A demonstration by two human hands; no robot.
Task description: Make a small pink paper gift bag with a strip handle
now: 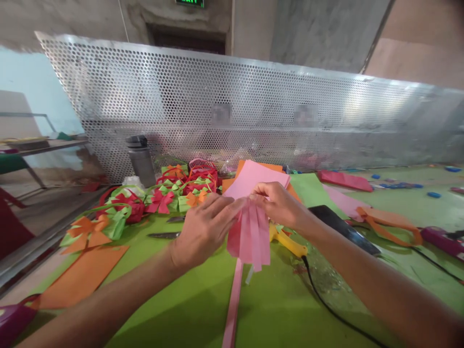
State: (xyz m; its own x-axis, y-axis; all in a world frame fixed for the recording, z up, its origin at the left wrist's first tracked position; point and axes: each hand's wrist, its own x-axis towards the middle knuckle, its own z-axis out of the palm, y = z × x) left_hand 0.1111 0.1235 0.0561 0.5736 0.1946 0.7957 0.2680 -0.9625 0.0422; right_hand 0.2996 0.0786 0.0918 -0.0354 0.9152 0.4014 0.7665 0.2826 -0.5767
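Note:
My left hand and my right hand meet at the top of a pink paper piece. Fingers of both hands are pinched on its upper edge, and long strips hang down from there. Exactly how the strips join at the top is hidden by the fingertips. Just below, a long pink paper strip lies on the green tabletop. A short translucent stick shows under the hanging paper. Beside my right wrist lies a yellow glue gun with a black cord, and scissors rest near my left hand.
Finished paper bags with bows crowd the back left, before a grey bottle. Pink sheets are stacked behind my hands. A dark phone-like slab lies right. Orange paper lies left. A perforated metal panel borders the back.

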